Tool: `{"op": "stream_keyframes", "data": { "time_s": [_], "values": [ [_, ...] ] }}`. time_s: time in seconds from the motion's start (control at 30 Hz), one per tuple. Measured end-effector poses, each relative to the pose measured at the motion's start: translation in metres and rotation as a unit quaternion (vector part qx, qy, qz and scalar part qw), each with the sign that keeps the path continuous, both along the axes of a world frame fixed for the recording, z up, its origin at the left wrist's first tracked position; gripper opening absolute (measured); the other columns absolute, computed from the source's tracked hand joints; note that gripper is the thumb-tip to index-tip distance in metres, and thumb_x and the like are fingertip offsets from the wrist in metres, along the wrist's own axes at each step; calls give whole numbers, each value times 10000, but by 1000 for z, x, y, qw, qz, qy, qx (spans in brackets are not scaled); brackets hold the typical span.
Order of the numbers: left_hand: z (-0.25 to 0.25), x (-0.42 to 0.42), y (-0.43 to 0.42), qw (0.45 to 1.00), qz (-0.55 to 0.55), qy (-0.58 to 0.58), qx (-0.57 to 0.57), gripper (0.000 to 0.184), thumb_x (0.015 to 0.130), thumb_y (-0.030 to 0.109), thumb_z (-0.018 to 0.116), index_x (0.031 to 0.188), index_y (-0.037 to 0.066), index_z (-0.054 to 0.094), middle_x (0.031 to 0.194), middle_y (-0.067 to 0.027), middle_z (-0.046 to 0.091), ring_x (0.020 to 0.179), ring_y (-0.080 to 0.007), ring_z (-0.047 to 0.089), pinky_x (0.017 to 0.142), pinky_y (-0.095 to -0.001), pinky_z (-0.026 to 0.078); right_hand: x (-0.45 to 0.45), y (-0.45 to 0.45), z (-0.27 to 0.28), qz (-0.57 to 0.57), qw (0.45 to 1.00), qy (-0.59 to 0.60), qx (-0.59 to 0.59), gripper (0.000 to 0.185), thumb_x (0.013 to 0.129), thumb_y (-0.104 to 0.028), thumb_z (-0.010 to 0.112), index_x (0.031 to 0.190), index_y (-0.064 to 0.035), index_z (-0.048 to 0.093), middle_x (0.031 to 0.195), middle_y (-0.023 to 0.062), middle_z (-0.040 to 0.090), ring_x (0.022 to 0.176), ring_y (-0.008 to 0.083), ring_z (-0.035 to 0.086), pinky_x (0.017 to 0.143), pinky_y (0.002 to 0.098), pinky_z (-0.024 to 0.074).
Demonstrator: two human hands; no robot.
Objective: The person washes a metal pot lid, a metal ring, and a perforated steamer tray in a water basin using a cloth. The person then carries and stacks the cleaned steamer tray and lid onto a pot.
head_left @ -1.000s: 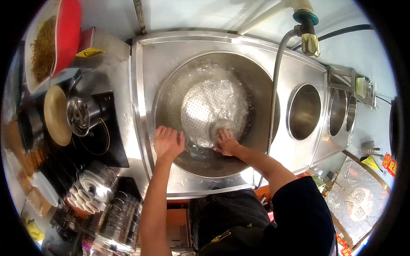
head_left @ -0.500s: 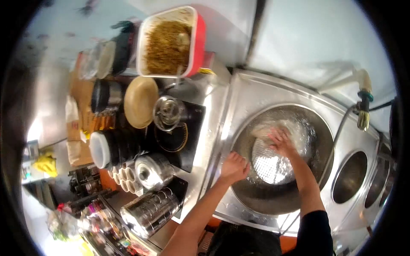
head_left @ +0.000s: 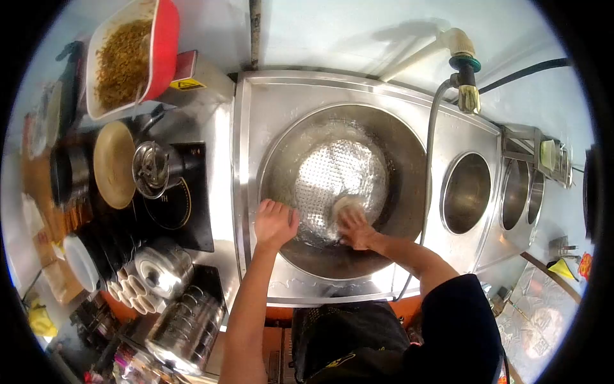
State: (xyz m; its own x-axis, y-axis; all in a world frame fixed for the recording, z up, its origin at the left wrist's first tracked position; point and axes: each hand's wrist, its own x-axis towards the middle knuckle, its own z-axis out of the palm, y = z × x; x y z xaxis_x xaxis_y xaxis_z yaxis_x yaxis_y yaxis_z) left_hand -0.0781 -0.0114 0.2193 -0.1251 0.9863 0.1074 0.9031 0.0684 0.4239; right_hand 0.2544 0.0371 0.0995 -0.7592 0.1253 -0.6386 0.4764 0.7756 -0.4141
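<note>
A large round metal basin (head_left: 400,160) is set into a steel counter. Inside it shines a round metal surface with a dimpled or perforated pattern (head_left: 320,182), wet and glinting; whether it is a separate vessel is unclear. My right hand (head_left: 356,230) reaches into the lower part of the basin, its fingers pressed over a pale, soft-looking pad (head_left: 348,205) against the shiny metal. At the basin's left edge is my left hand (head_left: 275,224), fingers curled in; what they grip, if anything, is hidden.
A grey hose (head_left: 431,147) hangs from the wall tap (head_left: 469,96) across the basin's right side. Smaller round wells (head_left: 467,192) follow to the right. On the left stand a black cooktop (head_left: 192,217), a lidded pot (head_left: 157,272) and a red-sided tub (head_left: 164,51) of brown food.
The view has swung right, so the counter appears further left. My right hand has moved from the back of the basin towards its front. My left hand stays by the left edge.
</note>
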Motion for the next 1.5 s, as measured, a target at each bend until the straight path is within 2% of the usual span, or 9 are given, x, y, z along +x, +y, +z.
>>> {"op": "stream_keyframes", "data": {
  "time_s": [0.23,0.43,0.47,0.6,0.67,0.93,1.03,1.2,1.5],
  "values": [
    [-2,2,1,1000,-15,1,7,216,780,197,683,661,44,585,708,-134,606,753,-310,600,884,-426,468,-163,59,-68,206,953,191,116,447,979,-437,483,1405,-303,509,1556,-34,369,1473,241,252,1231,493,110],
    [-5,1,-2,999,-24,10,23,223,769,187,696,652,46,569,700,-135,593,736,-313,591,850,-431,466,-114,177,-93,-6,979,-58,197,523,1016,-378,423,1522,-288,329,1612,38,268,1495,281,200,1220,458,168],
    [-5,1,-4,999,-25,8,24,223,767,185,698,652,46,567,698,-135,592,733,-314,589,846,-432,465,-83,170,-76,-317,944,28,86,512,1017,-358,420,1516,-278,339,1619,84,238,1496,336,177,1207,495,201],
    [-2,1,-2,999,-23,6,30,229,768,188,698,645,41,572,688,-132,590,722,-306,587,852,-424,462,7,102,-55,-329,940,-11,85,524,1016,-309,412,1528,-234,332,1623,213,123,1502,402,104,1209,560,148],
    [-1,1,-1,999,-18,-2,37,232,771,189,694,641,39,574,682,-129,588,718,-300,587,857,-421,461,19,46,-39,38,961,-175,212,535,1001,-279,436,1523,-193,357,1636,198,65,1509,400,67,1221,550,114],
    [6,2,4,999,-28,13,12,241,788,197,676,630,44,577,690,-132,596,729,-307,592,875,-420,458,-120,29,-39,199,949,208,125,474,960,-435,510,1374,-204,532,1543,64,360,1472,293,245,1218,492,132],
    [0,1,2,999,-32,29,2,238,786,198,672,637,39,577,705,-138,605,737,-314,595,876,-426,458,-151,94,-63,-160,915,362,-80,560,879,-423,646,1407,-274,533,1500,-2,425,1377,255,364,1202,505,173],
    [1,2,-3,1000,-27,3,8,226,778,195,676,653,33,579,718,-144,613,746,-318,597,877,-432,460,-107,151,-13,-167,973,-58,150,625,1044,-437,344,1593,-261,103,1662,62,57,1529,302,22,1237,470,86],
    [2,1,-1,999,-18,-9,38,231,772,180,688,641,39,559,686,-134,580,729,-311,590,868,-431,466,-32,-17,28,-82,994,-55,45,678,998,-472,436,1514,-48,320,1580,259,178,1479,462,84,1206,569,110]
  ]
}}
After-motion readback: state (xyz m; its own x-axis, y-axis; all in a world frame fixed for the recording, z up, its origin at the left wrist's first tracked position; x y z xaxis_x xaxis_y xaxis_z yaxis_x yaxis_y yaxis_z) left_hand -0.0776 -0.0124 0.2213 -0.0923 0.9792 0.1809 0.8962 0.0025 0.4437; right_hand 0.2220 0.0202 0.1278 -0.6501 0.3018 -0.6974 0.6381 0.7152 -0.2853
